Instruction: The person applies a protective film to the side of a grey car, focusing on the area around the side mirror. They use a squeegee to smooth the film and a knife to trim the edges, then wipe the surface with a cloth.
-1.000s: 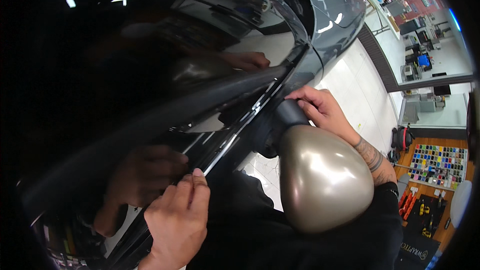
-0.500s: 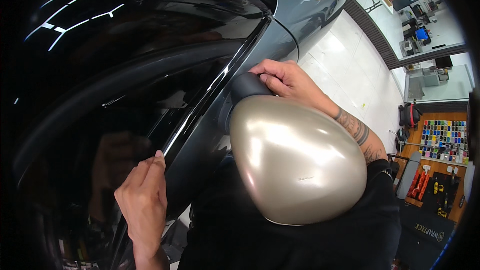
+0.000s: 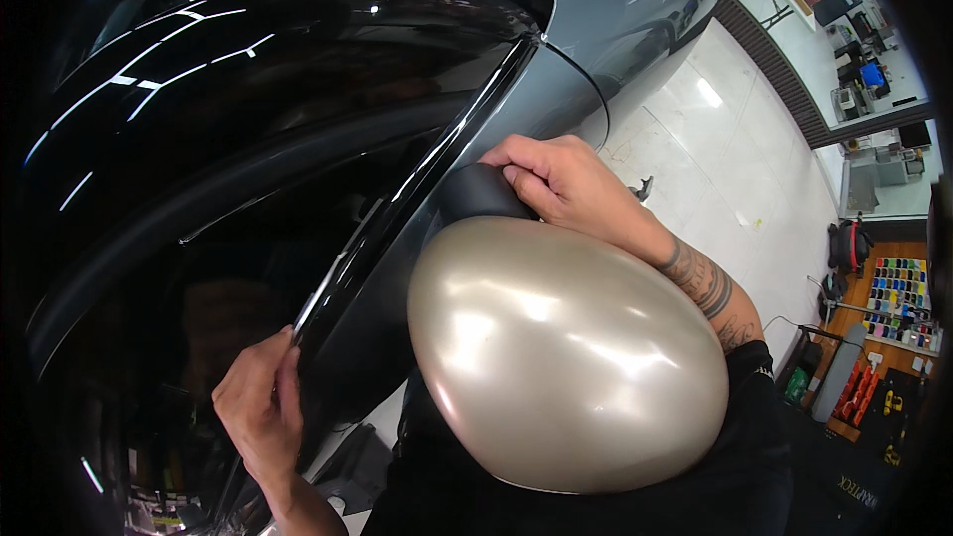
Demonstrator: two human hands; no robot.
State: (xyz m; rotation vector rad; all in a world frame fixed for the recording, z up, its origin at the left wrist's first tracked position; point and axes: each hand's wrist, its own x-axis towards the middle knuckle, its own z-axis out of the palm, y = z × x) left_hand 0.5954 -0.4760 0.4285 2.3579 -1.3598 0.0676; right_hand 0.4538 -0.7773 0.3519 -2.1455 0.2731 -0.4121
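Observation:
A side mirror with a champagne satin cap (image 3: 566,357) fills the lower middle, close against my black shirt, with its black base (image 3: 475,196) beside the car door. My right hand (image 3: 551,184) has its thumb and forefinger closed on the upper edge of that base, and my tattooed forearm lies behind the cap. At lower left my left hand (image 3: 260,387) pinches the glossy trim strip (image 3: 333,278) along the bottom of the dark side window (image 3: 199,169).
The grey front fender (image 3: 625,50) curves away at the top beside a pale tiled floor (image 3: 725,129). At the right stand a red-and-black machine (image 3: 852,241), a board of coloured swatches (image 3: 893,303), and a mat (image 3: 893,437) with several tools.
My left hand has moved down and left along the trim. The view has shifted, so the mirror cap appears larger and farther left. My right hand keeps hold of the base.

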